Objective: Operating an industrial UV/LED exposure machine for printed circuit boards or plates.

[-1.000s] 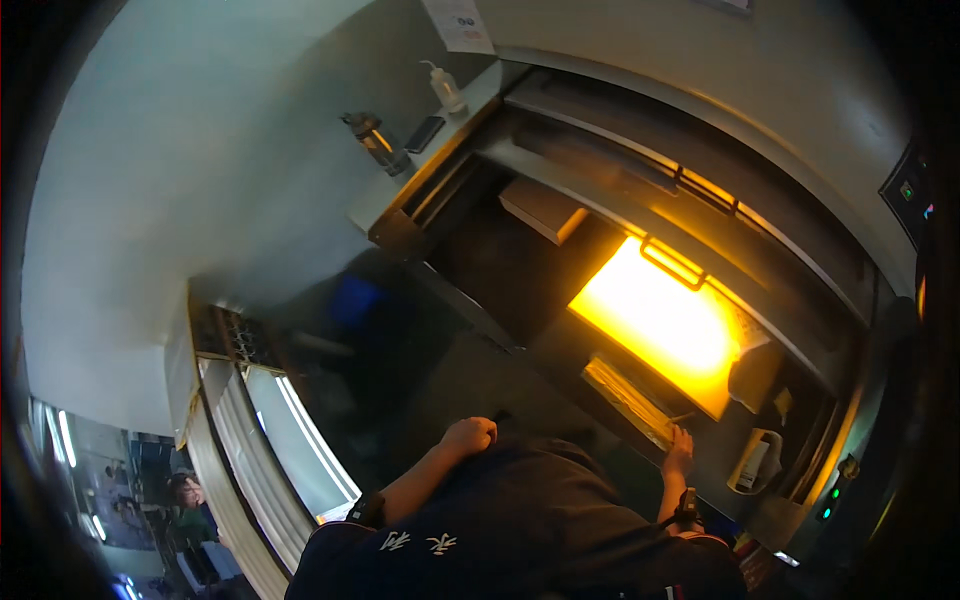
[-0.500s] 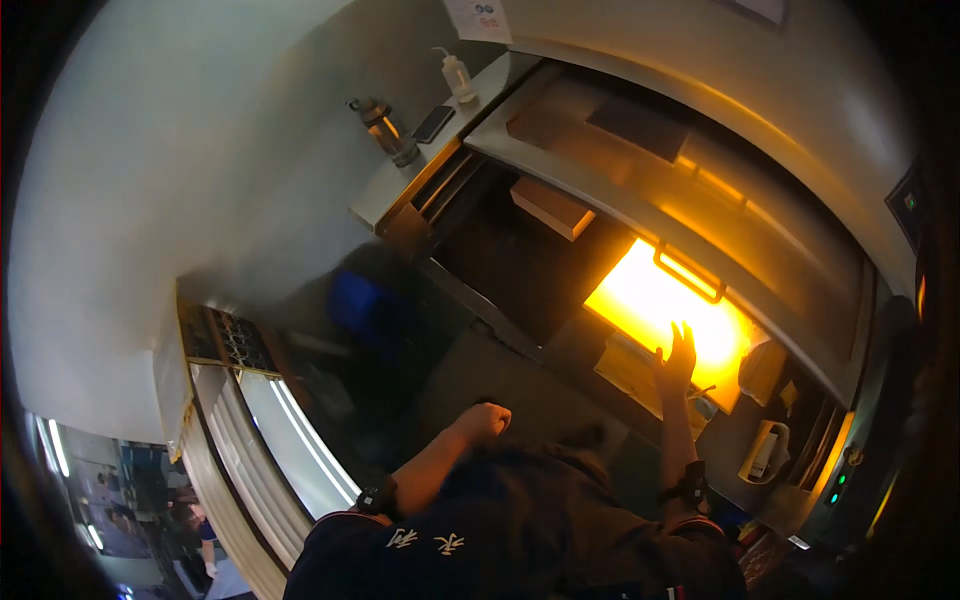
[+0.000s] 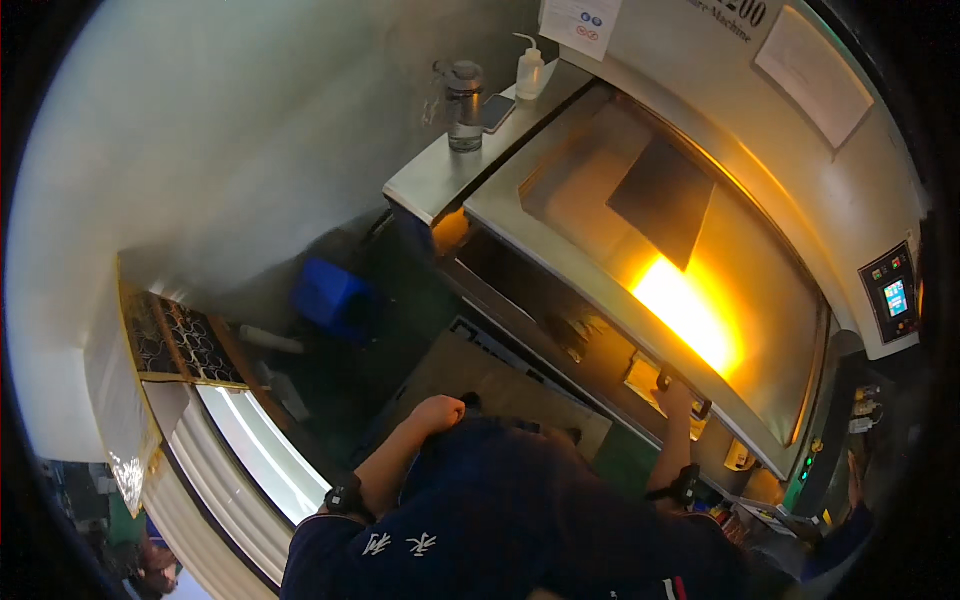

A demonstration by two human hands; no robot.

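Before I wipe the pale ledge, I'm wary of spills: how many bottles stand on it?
2: a grey-lidded clear bottle toward the near end, and a white spouted squeeze bottle farther back. None seems hidden.

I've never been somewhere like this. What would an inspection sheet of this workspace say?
Surface: pale ledge beside the machine, bearing a drinking bottle, a phone and a white squeeze bottle.
Things in use: tilted see-through lid with a dark handle; yellow glow shows through.
Clutter: blue container on the floor.
Hands: right hand on the handle; left hand curled, nothing seen in it.
Cables: nothing seen clearly.
Surroundings: control panel with lit screen.
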